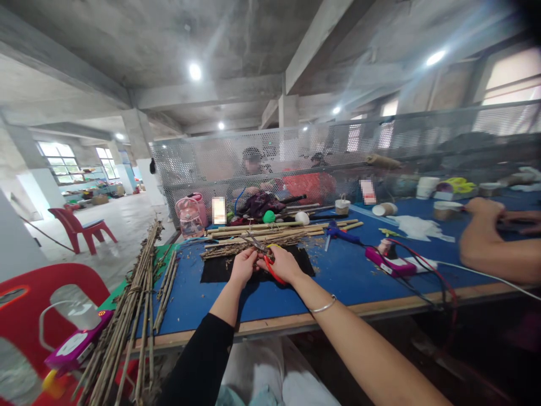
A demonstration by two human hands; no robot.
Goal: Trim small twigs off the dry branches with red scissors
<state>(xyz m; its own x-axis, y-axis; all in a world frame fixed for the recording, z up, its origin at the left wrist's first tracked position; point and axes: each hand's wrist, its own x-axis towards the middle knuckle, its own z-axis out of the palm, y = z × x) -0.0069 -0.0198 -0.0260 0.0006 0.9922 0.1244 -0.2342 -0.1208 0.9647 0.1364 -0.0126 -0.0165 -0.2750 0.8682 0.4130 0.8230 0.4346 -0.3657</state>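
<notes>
My right hand [285, 265] is closed around a pair of scissors [275, 272] with red handles, their metal blades pointing away and to the left. Close beside it, my left hand [244, 266] has its fingers pinched together; what they hold, if anything, is too small to make out. Both hands are over a black cloth [215, 272] on the blue table [194, 307]. Just beyond them lies a bundle of dry twigs [217, 249], with longer bamboo sticks [321, 228] behind it.
Long dry stalks [135, 299] overhang the table's left edge by a red chair [80, 276]. A blue glue gun [343, 232] and a purple power strip [391, 262] with cables lie to the right. Another person's arm [494, 248] rests at far right. A perforated metal screen [203, 163] stands behind.
</notes>
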